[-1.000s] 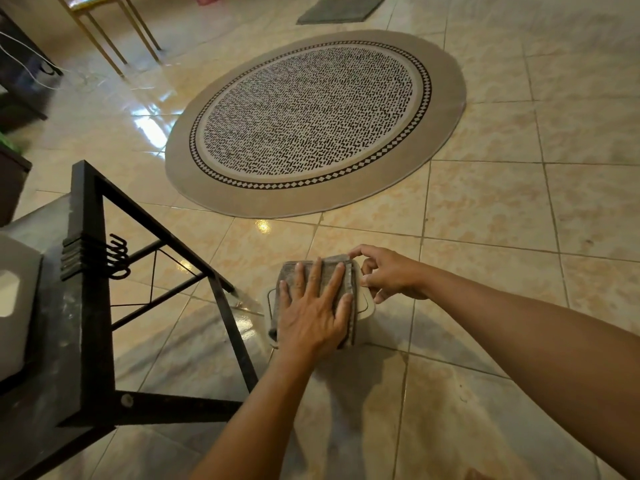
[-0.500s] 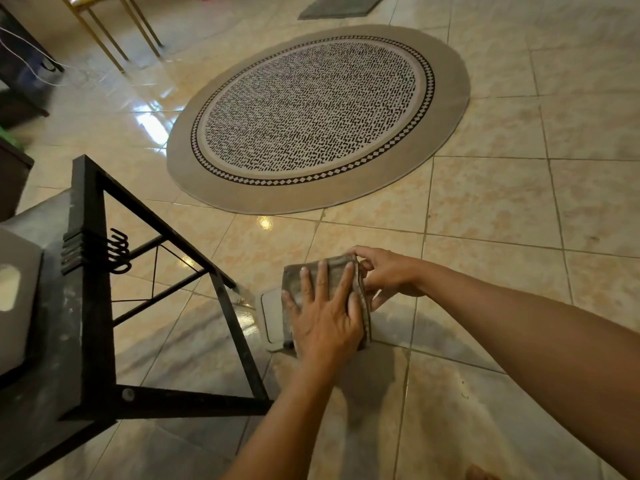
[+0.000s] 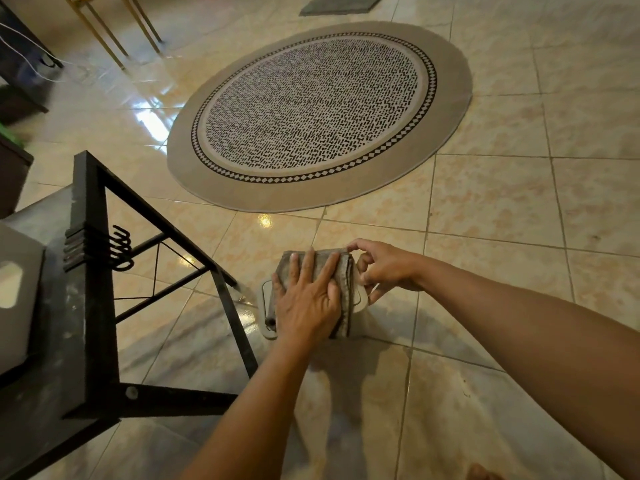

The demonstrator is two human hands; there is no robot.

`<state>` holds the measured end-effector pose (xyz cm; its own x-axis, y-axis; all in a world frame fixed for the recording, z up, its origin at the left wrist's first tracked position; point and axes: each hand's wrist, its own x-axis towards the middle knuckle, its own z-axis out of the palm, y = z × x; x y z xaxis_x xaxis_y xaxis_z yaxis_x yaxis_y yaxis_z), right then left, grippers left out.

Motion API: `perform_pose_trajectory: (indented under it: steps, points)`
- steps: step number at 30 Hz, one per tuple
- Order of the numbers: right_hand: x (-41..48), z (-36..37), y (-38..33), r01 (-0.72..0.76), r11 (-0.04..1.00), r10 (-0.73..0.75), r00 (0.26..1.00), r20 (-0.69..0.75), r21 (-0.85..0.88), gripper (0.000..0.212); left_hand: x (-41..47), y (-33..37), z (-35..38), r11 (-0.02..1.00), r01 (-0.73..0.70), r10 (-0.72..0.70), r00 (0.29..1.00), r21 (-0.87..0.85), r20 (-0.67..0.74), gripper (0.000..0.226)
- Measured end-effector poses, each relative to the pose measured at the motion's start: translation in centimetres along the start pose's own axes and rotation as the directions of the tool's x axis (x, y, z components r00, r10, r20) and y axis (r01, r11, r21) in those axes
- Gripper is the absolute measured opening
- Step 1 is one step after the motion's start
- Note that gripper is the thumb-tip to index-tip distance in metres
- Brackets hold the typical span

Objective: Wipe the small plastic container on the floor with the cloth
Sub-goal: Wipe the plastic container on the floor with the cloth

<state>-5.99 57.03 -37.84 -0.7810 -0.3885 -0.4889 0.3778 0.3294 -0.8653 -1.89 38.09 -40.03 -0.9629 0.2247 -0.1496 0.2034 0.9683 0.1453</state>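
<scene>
Looked down from the head camera on a single scene. Pressed the left hand [image 3: 304,303] flat on the folded grey cloth [image 3: 346,282], fingers spread and pointing to the far side, palm bearing down. Had the cloth lying on top of the small plastic container [image 3: 266,306], which sat on the tiled floor [image 3: 485,202] just right of the black metal frame [image 3: 90,271] and nearer than the round patterned rug [image 3: 311,112]. Steadied things from the right with the right hand [image 3: 384,268], thumb and forefinger pinched at the far right corner of the cloth, the other fingers curled against the container's right side; could not tell whether the pinch caught only cloth or the rim as well. Compared with a second before, had dragged the cloth rightward across the lid, uncovering a strip along the left edge with its dark clasp; compared with half a second before, had drawn it a little way back left, so that a sliver of the right edge showed again. Read this as a back-and-forth stroke, well into the wiping and not at its start. Judged the top mostly covered by these passes, with the left strip and the sides not yet reached. Would next need a push further left, with the right hand's hold kept firm so the light container did not slide on the glossy tile.
</scene>
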Motion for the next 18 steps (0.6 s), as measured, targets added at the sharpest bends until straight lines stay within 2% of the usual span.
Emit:
perform_pose_trajectory:
  steps: [5, 7, 9, 11, 16, 18]
  points:
    - [-0.1, -0.2, -0.2, -0.001, 1.000, 0.000, 0.999, 0.039, 0.006, 0.064, -0.6, 0.4, 0.5, 0.987, -0.160, 0.160, 0.987, 0.034, 0.015, 0.056]
    - [0.1, -0.1, -0.1, 0.000, 1.000, 0.000, 1.000, 0.020, 0.014, 0.065, 0.2, -0.9, 0.6, 0.994, -0.097, 0.097, 0.995, 0.044, -0.004, 0.056]
    - [0.3, -0.1, 0.0, -0.008, 1.000, 0.008, 1.000, -0.006, 0.012, 0.067, 0.0, -2.5, 0.9, 0.997, 0.062, -0.060, 0.997, 0.047, -0.041, 0.058]
    - [0.3, -0.3, 0.1, -0.016, 1.000, 0.016, 1.000, -0.003, 0.011, 0.068, -1.5, -2.5, 1.2, 0.986, 0.162, -0.161, 0.986, 0.023, -0.049, 0.060]
    - [0.4, -0.4, -0.1, -0.012, 1.000, 0.012, 1.000, 0.023, -0.004, 0.070, -1.8, 2.5, 1.4, 0.997, 0.070, -0.072, 0.996, -0.026, -0.055, 0.058]
    - [0.4, -0.3, 0.1, -0.007, 1.000, 0.007, 1.000, -0.013, 0.000, 0.069, -0.4, 2.1, 1.0, 0.995, 0.098, -0.099, 0.994, -0.030, -0.050, 0.057]
